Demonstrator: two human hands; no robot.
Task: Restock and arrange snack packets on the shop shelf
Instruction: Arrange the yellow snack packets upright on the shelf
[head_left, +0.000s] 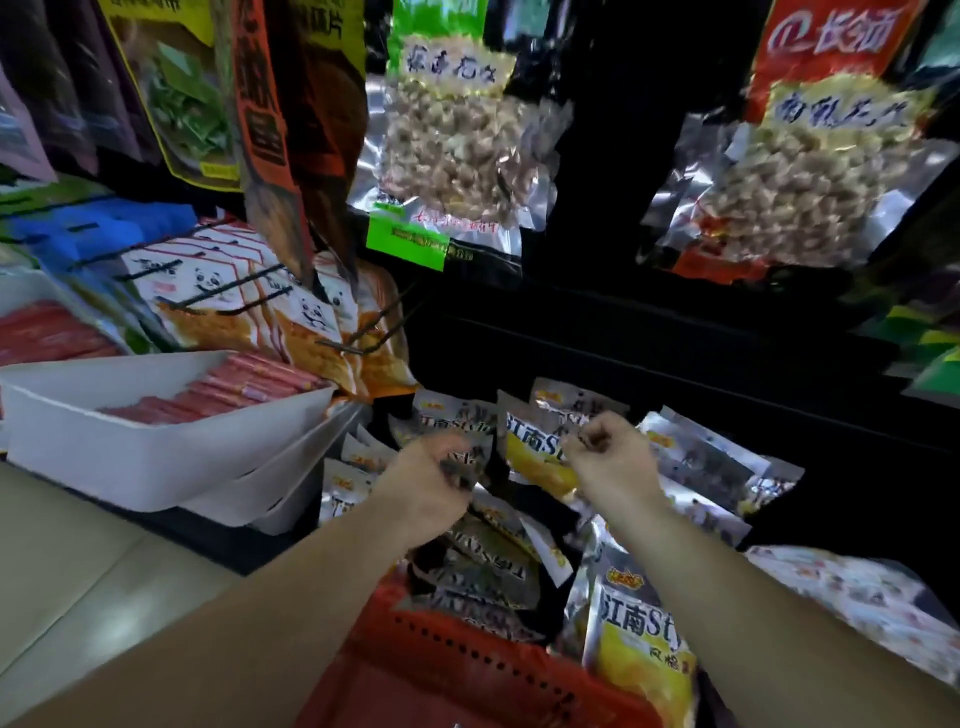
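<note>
Red basket (415, 670) sat nearest; above it, left hand (428, 486) clutched 1 silver packet (457, 423), right hand (610, 454) pinched 1 yellow packet (530, 454) by its top.

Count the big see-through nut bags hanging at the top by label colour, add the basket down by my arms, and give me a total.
Green-label nut bag: 1
Red-label nut bag: 1
Red basket: 1
Total: 3
</note>
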